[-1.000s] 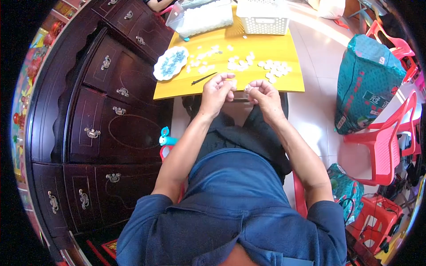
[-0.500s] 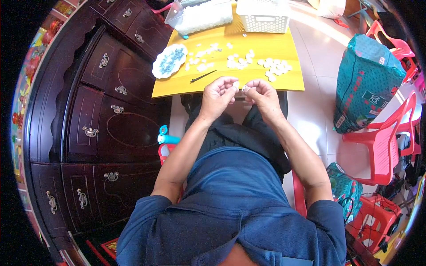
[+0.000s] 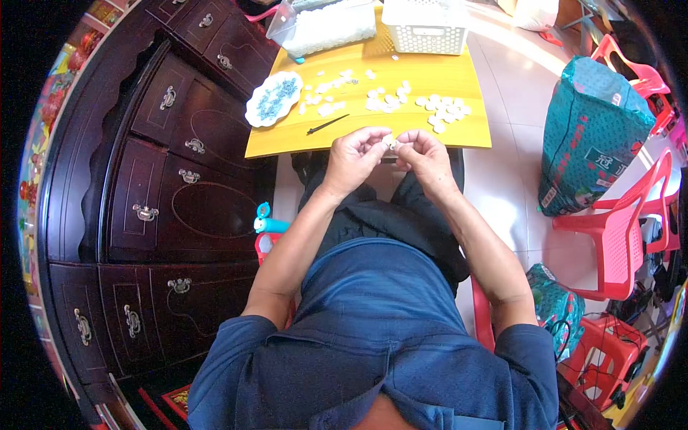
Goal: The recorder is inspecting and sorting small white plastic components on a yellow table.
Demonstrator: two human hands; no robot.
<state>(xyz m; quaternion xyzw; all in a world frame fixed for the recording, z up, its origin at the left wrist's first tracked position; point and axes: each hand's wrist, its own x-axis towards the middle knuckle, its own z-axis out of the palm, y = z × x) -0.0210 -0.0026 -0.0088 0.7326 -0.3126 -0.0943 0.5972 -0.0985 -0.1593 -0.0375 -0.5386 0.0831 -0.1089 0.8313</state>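
Just past the near edge of a yellow table, my two hands meet fingertip to fingertip. My left hand pinches a small white plastic piece between thumb and fingers. Opposite it, my right hand pinches another tiny light-coloured part against or beside that piece; the fingers hide most of it. On the tabletop lie loose white pieces at the left and a group of round white pieces at the right. A thin black tool rests near my left hand.
A scalloped white dish holds small blue parts. At the far edge stand a clear tub of white pieces and a white perforated basket. Dark drawers line the left; a green bag and red chair stand right.
My left hand has moved slightly to the right, bringing its white piece up to my right fingertips. The gap between the hands has closed. The things on the table look the same.
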